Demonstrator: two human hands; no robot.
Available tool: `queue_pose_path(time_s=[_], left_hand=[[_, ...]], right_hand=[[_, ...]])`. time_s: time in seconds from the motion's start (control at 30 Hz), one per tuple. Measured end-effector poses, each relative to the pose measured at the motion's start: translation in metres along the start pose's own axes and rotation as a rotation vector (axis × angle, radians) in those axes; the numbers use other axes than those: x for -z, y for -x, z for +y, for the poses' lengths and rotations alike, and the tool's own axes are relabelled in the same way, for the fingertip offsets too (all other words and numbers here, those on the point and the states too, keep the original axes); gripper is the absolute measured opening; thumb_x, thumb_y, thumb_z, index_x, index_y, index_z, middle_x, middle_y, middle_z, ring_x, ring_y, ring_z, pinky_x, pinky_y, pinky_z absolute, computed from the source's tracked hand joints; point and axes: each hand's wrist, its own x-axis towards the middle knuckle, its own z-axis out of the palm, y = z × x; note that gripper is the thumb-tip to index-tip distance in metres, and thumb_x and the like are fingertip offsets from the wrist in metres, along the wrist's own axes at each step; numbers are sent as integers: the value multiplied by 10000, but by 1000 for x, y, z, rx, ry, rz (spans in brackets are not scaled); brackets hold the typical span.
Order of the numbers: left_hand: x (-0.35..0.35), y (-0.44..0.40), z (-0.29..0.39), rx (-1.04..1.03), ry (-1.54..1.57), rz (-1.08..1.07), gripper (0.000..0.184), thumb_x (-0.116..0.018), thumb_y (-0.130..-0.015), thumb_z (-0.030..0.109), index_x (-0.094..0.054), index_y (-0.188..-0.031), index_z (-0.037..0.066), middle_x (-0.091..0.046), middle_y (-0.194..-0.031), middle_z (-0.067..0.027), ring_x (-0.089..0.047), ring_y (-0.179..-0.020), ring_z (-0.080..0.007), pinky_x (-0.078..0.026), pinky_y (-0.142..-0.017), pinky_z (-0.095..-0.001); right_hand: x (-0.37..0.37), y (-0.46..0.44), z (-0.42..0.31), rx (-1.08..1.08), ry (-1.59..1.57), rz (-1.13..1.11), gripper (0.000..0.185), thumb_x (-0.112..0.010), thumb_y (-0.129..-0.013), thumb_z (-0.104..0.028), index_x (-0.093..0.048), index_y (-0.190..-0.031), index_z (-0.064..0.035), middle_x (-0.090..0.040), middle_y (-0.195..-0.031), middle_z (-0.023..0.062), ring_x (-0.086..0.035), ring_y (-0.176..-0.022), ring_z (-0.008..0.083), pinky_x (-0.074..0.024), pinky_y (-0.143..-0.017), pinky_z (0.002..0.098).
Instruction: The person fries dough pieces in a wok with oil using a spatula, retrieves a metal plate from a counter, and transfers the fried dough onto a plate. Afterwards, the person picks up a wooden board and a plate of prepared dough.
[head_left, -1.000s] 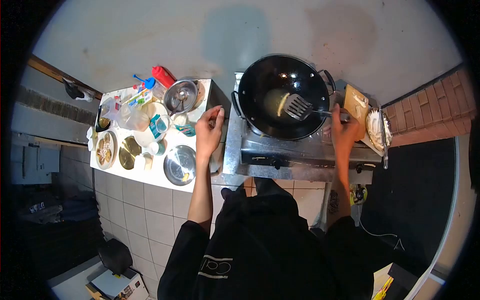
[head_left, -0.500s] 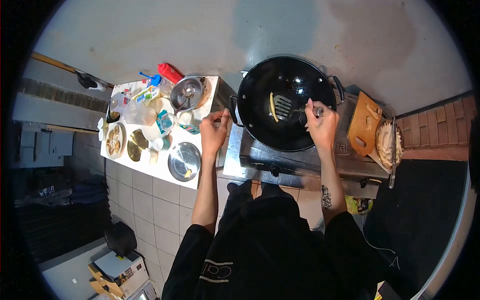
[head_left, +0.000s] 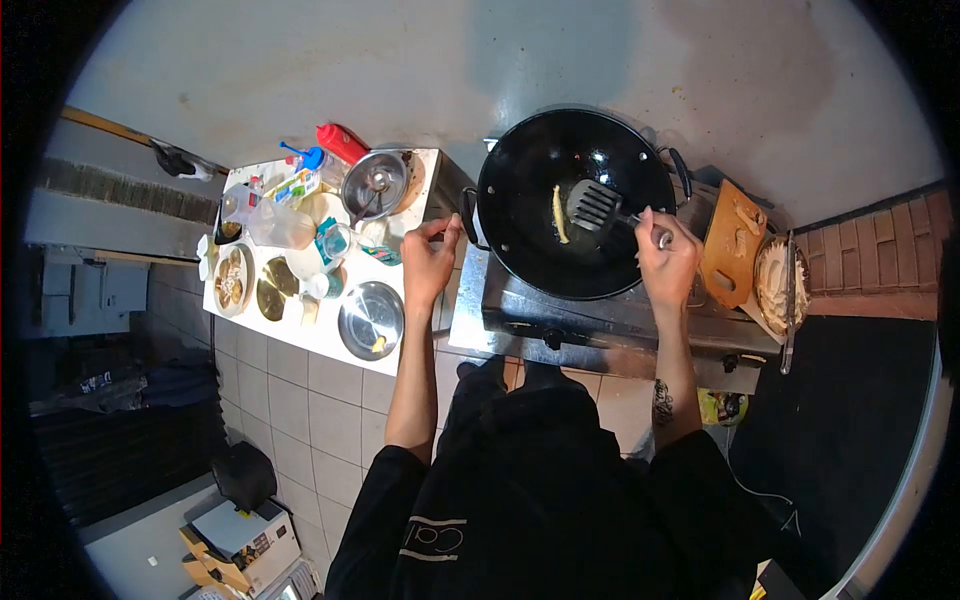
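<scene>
A black wok (head_left: 520, 255) sits on a metal stove, its rim level across the middle of the view. In it lies a narrow, pale yellow strip of food (head_left: 559, 215). My right hand (head_left: 668, 255) is closed around the handle of a slotted spatula (head_left: 597, 206), whose dark head hangs over the wok just right of the strip; a small gap separates them. At the wok's left side my left hand (head_left: 430, 262) pinches the wok's loop handle (head_left: 469, 218) with its fingertips.
A white table (head_left: 330, 335) on the left carries a metal bowl (head_left: 375, 188), a shiny round pan (head_left: 370, 318), a red bottle (head_left: 341, 144) and a food plate (head_left: 232, 282). To the right are a wooden board (head_left: 731, 245), a bowl of pale food (head_left: 775, 285) and a long knife (head_left: 789, 310).
My right hand and the spatula have moved right, drawing the spatula's head away from the strip. The strip has shifted slightly right within the wok. My left hand stays at the loop handle.
</scene>
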Motion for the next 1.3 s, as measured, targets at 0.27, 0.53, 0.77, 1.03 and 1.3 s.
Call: queue_pose_path(time_s=[0.27, 0.53, 0.77, 1.03, 1.3], left_hand=[[-9, -3, -11, -65, -8, 46, 281, -668, -828, 236, -684, -895, -36, -676, -823, -190, -667, -737, -240, -493, -684, -312], [-6, -1, -2, 8, 32, 16, 271, -676, -820, 217, -683, -921, -35, -681, -815, -175, -652, -704, -190, -489, -670, -288], [-5, -4, -8, -29, 8, 26, 275, -673, -823, 214, -680, -917, -43, -681, -804, -174, -653, -703, -193, -487, -668, -291], [-5, -3, -5, -20, 27, 6, 283, -666, -830, 221, -677, -921, -47, -680, -817, -181, -656, -706, -198, -489, -661, -298], [-6, -2, -9, -61, 21, 16, 265, -674, -823, 206, -681, -910, -45, -680, -809, -177, -652, -678, -199, -488, -644, -299]], right_hand=[[-1, -6, 23, -63, 65, 9, 199, -633, -811, -103, -598, -653, 13, -484, -492, 134, -469, -405, 233, -357, -442, 327], [-18, 0, 3, -232, -138, -19, 241, -613, -855, -127, -625, -673, 30, -526, -454, 71, -499, -366, 105, -362, -401, 267], [-8, -7, 11, 13, 112, 1, 191, -629, -808, -78, -586, -651, 20, -500, -534, 143, -462, -420, 237, -352, -444, 327], [-15, -11, -1, -47, -38, 5, 251, -612, -806, -42, -515, -584, 25, -450, -509, 152, -408, -409, 274, -324, -434, 346], [-30, -5, 10, -85, -16, -18, 272, -622, -807, -57, -513, -571, 25, -449, -498, 152, -383, -391, 245, -317, -433, 335]])
